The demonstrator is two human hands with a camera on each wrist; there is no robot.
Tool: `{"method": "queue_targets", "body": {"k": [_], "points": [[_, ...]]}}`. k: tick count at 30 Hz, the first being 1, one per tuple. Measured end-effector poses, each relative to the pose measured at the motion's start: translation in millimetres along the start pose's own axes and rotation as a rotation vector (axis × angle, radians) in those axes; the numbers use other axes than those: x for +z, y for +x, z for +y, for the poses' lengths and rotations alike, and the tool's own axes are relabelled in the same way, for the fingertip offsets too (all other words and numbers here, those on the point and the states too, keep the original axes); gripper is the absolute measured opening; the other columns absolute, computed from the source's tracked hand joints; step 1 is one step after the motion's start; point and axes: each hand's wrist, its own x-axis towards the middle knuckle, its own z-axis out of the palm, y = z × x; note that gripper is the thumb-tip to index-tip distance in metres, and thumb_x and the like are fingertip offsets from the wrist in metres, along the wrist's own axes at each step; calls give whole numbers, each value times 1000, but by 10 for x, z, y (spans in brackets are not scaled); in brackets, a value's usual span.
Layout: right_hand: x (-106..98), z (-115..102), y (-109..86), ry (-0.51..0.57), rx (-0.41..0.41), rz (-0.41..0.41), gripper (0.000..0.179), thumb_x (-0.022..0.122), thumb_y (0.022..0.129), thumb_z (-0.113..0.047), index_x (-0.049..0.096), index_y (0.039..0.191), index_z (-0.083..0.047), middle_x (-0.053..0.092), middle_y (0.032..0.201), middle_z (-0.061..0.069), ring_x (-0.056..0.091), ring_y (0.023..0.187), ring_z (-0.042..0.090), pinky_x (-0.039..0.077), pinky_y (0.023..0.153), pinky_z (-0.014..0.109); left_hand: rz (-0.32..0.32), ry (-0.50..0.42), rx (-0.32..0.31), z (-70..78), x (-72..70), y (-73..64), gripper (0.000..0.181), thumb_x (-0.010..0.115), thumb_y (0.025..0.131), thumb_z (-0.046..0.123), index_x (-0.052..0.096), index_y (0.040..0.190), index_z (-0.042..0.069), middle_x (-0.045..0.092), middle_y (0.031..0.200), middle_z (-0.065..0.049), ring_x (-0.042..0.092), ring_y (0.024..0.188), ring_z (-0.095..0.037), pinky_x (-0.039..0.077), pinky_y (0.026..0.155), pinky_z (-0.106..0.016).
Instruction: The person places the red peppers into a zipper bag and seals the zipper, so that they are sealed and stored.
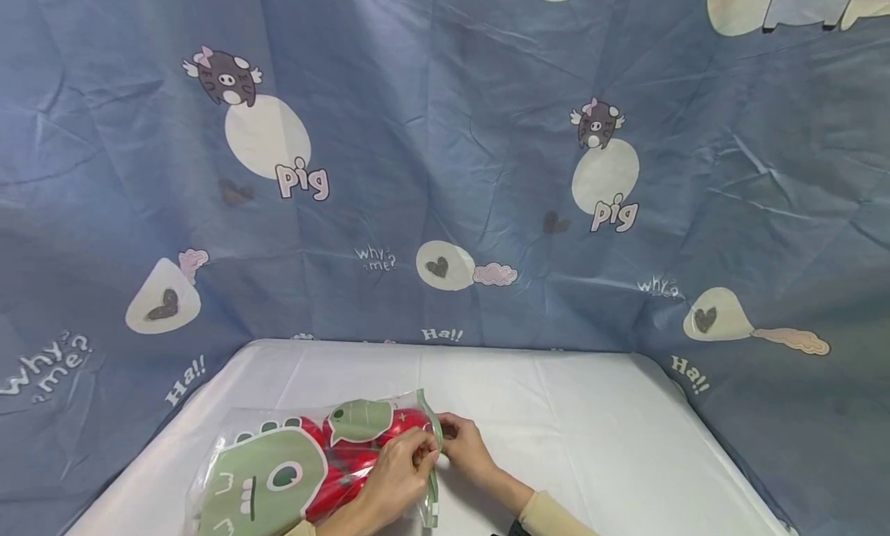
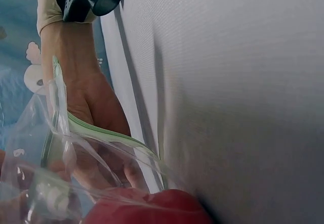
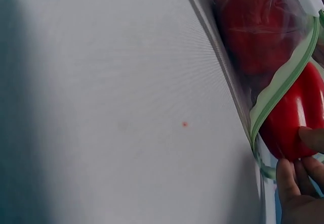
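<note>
A clear zip bag (image 1: 229, 474) with a green dinosaur print lies on its side, its green-edged mouth facing right. Through the plastic show shiny red bell peppers (image 3: 258, 32). My left hand (image 1: 396, 478) reaches over the bag and pinches the upper edge of its mouth. My right hand (image 1: 473, 452) is at the far end of the mouth; in the right wrist view its thumb and fingers grip the end of a red bell pepper (image 3: 296, 118) in the opening. The left wrist view shows the right hand (image 2: 98, 102) partly behind the plastic.
A white-covered table (image 1: 570, 428) carries the bag, with bare cloth to its right. Behind the table hangs a blue printed curtain (image 1: 487, 173). A white slider (image 3: 308, 0) sits on the zip's near end. The right wrist wears a black camera (image 2: 88, 1).
</note>
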Motion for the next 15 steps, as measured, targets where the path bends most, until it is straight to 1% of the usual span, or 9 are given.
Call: {"method": "queue_targets", "body": {"k": [3, 6, 8, 10, 12, 15], "points": [[3, -4, -10, -10, 16, -12, 30, 68, 81, -6, 67, 111, 0, 71, 103, 12, 65, 93, 17, 51, 76, 22, -13, -10, -6, 15, -7, -8, 14, 65, 84, 6, 59, 80, 17, 49, 74, 12, 44, 66, 3, 40, 59, -16], [3, 2, -17, -19, 20, -22, 28, 68, 83, -9, 68, 110, -1, 72, 104, 13, 67, 96, 22, 54, 82, 30, -15, -17, -8, 25, -15, -10, 13, 65, 84, 6, 59, 79, 16, 50, 73, 12, 44, 66, 3, 40, 59, -16], [1, 4, -17, -20, 24, -28, 28, 68, 84, -12, 68, 110, -2, 71, 106, 13, 67, 101, 25, 54, 87, 36, -13, -19, -7, 27, -19, -10, 13, 65, 85, 6, 59, 80, 16, 50, 73, 12, 44, 66, 3, 40, 59, -16], [1, 13, -14, -17, 17, -33, 28, 67, 85, -12, 68, 111, -2, 71, 108, 14, 67, 104, 28, 53, 90, 40, -11, -21, -8, 29, -22, -9, 12, 65, 85, 6, 60, 79, 16, 50, 73, 12, 44, 65, 3, 40, 58, -16], [0, 21, -9, -16, 16, -36, 27, 67, 85, -12, 68, 110, -2, 71, 108, 14, 67, 104, 28, 53, 90, 40, -10, -27, -12, 28, -22, -7, 12, 66, 85, 6, 60, 79, 16, 51, 73, 12, 45, 65, 3, 41, 58, -16], [-4, 34, -5, -16, 13, -32, 27, 67, 85, -12, 68, 110, -1, 71, 107, 14, 67, 103, 27, 54, 88, 36, -5, -45, -15, 27, -17, -8, 12, 66, 84, 6, 61, 78, 15, 52, 72, 12, 45, 65, 3, 41, 57, -16]]}}
